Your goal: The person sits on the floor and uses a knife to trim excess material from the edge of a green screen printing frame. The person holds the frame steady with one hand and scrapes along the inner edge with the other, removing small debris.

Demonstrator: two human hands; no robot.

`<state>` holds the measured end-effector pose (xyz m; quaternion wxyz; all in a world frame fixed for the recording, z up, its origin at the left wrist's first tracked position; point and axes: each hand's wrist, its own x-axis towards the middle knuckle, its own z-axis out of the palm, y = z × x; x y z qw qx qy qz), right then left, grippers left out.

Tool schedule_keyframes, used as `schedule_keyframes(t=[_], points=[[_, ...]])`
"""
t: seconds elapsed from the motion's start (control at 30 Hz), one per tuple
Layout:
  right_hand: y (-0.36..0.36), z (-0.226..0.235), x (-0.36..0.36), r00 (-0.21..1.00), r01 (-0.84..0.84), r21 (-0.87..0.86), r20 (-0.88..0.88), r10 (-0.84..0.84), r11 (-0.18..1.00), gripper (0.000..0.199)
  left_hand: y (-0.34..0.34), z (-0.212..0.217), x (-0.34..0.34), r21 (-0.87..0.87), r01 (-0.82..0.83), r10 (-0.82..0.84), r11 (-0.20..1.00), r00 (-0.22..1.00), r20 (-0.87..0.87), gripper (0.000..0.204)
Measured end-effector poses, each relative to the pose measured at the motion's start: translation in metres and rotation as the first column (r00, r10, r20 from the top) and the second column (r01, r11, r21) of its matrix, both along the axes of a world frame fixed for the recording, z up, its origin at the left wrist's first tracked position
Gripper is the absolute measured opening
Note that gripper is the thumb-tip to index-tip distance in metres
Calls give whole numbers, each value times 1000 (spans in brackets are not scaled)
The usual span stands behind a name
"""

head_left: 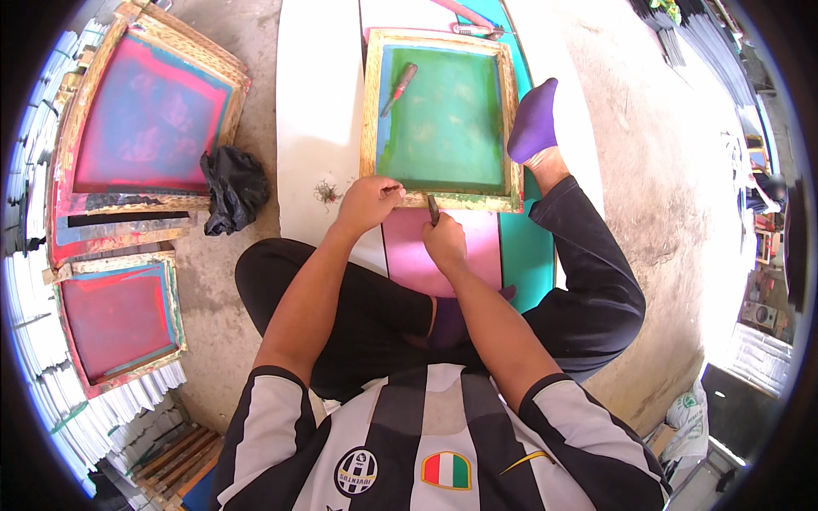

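Observation:
A screen-printing frame (514, 136) with wooden sides and green mesh lies flat before me. My left hand (368, 204) is at its near left corner, thumb and finger pinched together; what they hold, if anything, is too small to make out. My right hand (445, 238) is closed around a short dark tool (433, 207), its tip against the frame's near wooden side. Most of that tool is hidden in my fist. On the mesh lies a red-handled screwdriver (405, 81). A small heap of dark, thin scraps (326, 192) sits left of my left hand.
Two red-meshed frames (158, 111), (119, 319) rest at the left, with a black plastic bag (234, 189) beside the larger one. White, pink and teal boards (319, 94) lie under the green frame. My sock-clad foot (535, 123) touches or nearly touches its right side. A hose (464, 13) lies beyond.

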<state>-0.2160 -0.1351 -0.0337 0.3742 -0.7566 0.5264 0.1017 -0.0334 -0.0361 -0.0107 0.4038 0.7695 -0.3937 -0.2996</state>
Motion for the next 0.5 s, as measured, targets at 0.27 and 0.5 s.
schedule_keyframes(t=[0.27, 0.5], points=[[-11, -14, -14, 988, -48, 42, 151, 41, 998, 34, -8, 4, -4, -26, 34, -30, 999, 992, 125, 28], [-1, 47, 0, 969, -171, 419, 236, 75, 892, 28, 6, 28, 5, 67, 71, -62, 995, 991, -123, 30]])
